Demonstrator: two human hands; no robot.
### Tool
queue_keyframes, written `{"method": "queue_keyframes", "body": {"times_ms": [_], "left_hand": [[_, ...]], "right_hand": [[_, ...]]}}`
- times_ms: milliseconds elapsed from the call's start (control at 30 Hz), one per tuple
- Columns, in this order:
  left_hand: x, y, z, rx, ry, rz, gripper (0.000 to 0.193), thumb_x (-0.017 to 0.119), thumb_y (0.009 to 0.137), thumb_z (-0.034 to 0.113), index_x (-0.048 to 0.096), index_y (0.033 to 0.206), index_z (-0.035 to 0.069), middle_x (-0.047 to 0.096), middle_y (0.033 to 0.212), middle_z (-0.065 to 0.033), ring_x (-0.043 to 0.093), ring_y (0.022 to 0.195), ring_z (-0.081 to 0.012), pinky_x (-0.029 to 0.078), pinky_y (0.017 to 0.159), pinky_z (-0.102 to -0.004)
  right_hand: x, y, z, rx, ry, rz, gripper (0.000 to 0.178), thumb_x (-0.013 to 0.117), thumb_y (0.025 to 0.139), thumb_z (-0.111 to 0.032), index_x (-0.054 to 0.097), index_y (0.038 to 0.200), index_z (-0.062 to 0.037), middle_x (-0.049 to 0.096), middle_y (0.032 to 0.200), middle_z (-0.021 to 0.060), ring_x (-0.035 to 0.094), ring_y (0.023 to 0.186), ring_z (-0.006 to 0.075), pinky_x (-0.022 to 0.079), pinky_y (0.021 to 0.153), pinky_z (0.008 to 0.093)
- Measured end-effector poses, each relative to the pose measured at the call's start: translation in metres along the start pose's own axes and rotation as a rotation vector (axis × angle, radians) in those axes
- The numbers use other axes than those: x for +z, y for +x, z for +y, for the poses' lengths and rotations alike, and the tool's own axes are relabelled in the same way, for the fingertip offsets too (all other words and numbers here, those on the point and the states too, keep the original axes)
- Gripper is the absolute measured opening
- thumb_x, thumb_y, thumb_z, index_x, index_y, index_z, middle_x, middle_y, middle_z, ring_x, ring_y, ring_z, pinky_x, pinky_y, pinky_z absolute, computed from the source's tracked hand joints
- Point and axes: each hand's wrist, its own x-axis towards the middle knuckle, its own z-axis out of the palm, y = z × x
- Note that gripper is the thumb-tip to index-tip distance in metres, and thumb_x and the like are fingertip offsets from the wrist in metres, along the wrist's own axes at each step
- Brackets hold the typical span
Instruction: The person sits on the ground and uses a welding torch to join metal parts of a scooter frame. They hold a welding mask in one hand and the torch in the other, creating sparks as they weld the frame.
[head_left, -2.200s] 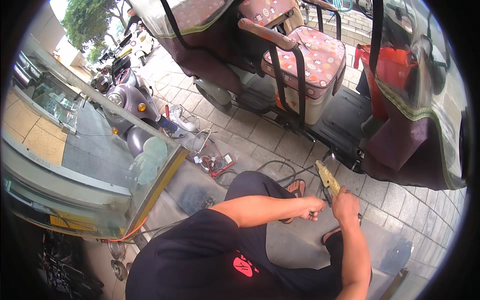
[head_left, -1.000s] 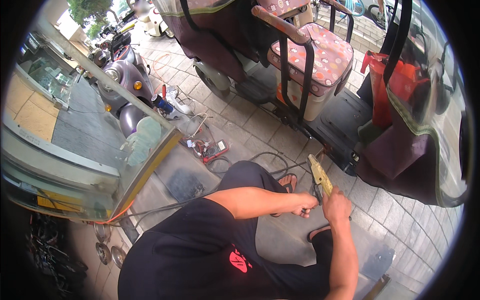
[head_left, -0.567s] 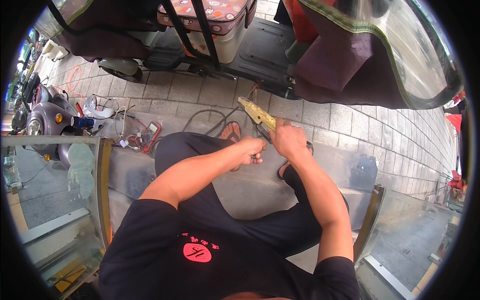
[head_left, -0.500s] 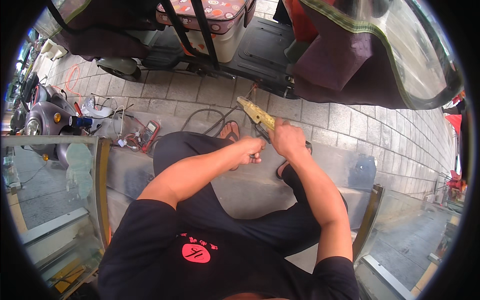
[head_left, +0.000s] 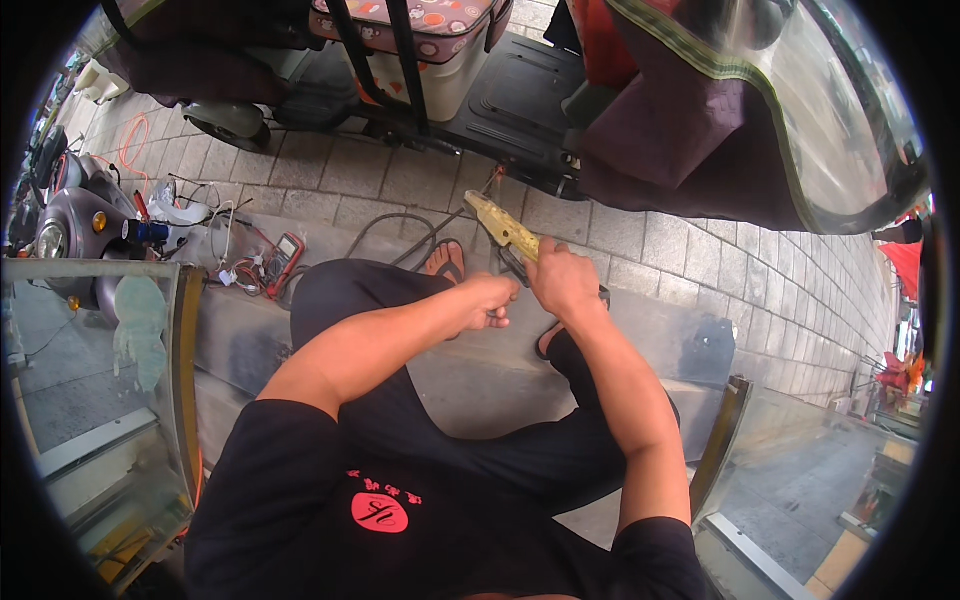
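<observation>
My right hand is wrapped round the rear of a worn yellow clamp-like tool. Its tapered front points away and to the left, over the paving near the vehicle. A darker arm of the tool shows below the yellow part. My left hand is closed just left of the right one, above the step between my knees. A small dark bit shows at its fingers, too little to name. A dark cable loops across the ground left of the tool. Beyond its front, a reddish wire or cord hangs at the vehicle's edge.
A covered vehicle with a black footboard stands ahead. To the left lie a multimeter, tangled wires and a blue cylinder, beside a grey scooter. Glass door panels flank me. My sandalled feet are below.
The whole view has shifted slightly, so most things sit a little further left. My grip on the yellow tool and my closed left hand look about the same.
</observation>
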Motion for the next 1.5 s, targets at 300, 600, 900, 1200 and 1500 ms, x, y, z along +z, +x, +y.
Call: {"method": "queue_keyframes", "body": {"times_ms": [300,600,900,1200,1500], "left_hand": [[0.002,-0.002,0.001,-0.004,-0.014,0.040,0.008,0.064,0.090,0.007,0.057,0.086,0.004,0.047,0.062,-0.0010,0.047,0.050,-0.0138,0.055,0.052,-0.0343],[0.000,-0.005,0.002,0.001,0.020,0.001,0.014,0.065,0.091,0.012,0.053,0.086,0.007,0.047,0.075,-0.0041,0.049,0.064,-0.0166,0.054,0.058,-0.0343],[-0.001,-0.002,-0.001,0.017,0.001,-0.001,0.012,0.066,0.090,0.011,0.056,0.087,0.005,0.049,0.075,-0.0045,0.049,0.062,-0.0165,0.054,0.058,-0.0353],[-0.001,0.001,-0.001,0.016,0.012,0.007,0.012,0.066,0.090,0.011,0.057,0.084,0.004,0.050,0.075,-0.0046,0.049,0.060,-0.0166,0.053,0.058,-0.0356],[0.000,0.001,-0.001,0.025,0.018,0.027,0.014,0.066,0.090,0.011,0.056,0.084,0.005,0.048,0.073,-0.0057,0.049,0.060,-0.0170,0.053,0.057,-0.0358]], "right_hand": [[-0.005,0.001,-0.003,0.012,-0.014,-0.023,0.044,0.063,0.100,-0.040,0.056,0.114,0.0019,0.072,0.099,0.0241,0.075,0.083,0.0416,0.060,0.077,0.0490],[0.000,0.004,-0.002,0.024,0.001,-0.023,0.043,0.061,0.101,-0.040,0.058,0.116,0.0004,0.072,0.101,0.0240,0.074,0.085,0.0433,0.060,0.077,0.0505],[0.000,0.006,-0.002,0.010,-0.019,0.002,0.044,0.063,0.100,-0.039,0.057,0.113,0.0023,0.072,0.100,0.0245,0.075,0.084,0.0406,0.061,0.076,0.0478],[0.001,0.008,0.001,0.015,-0.012,-0.013,0.044,0.061,0.100,-0.039,0.058,0.115,0.0027,0.072,0.101,0.0258,0.074,0.085,0.0436,0.060,0.077,0.0502],[0.006,0.011,0.002,0.022,-0.042,-0.007,0.044,0.061,0.101,-0.039,0.058,0.115,0.0025,0.072,0.100,0.0251,0.074,0.085,0.0432,0.060,0.076,0.0496]]}}
